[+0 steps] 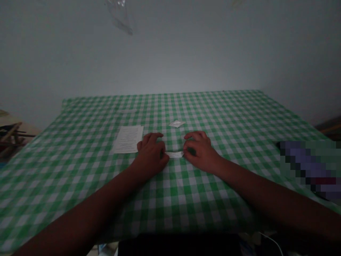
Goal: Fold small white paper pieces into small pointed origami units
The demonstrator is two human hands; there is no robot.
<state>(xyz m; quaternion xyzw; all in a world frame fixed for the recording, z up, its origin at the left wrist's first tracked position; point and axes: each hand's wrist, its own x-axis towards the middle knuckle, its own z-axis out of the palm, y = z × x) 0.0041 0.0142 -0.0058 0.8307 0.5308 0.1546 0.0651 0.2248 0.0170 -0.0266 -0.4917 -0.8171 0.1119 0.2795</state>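
My left hand [151, 153] and my right hand [200, 149] rest close together on a green and white checked tablecloth [226, 117]. Between them lies a small white folded strip of paper [175, 154]. Each hand pinches one end of it, fingers curled down onto the cloth. Just left of my left hand lies a printed white sheet [128, 138]. A small white packet [177, 123] sits on the cloth a little beyond my hands.
A plain pale wall [186, 53] stands behind the table. A blurred-out patch [309, 167] covers the cloth at the right edge. Wooden sticks [10, 137] show off the table's left side. A dark object [181, 245] lies at the near edge.
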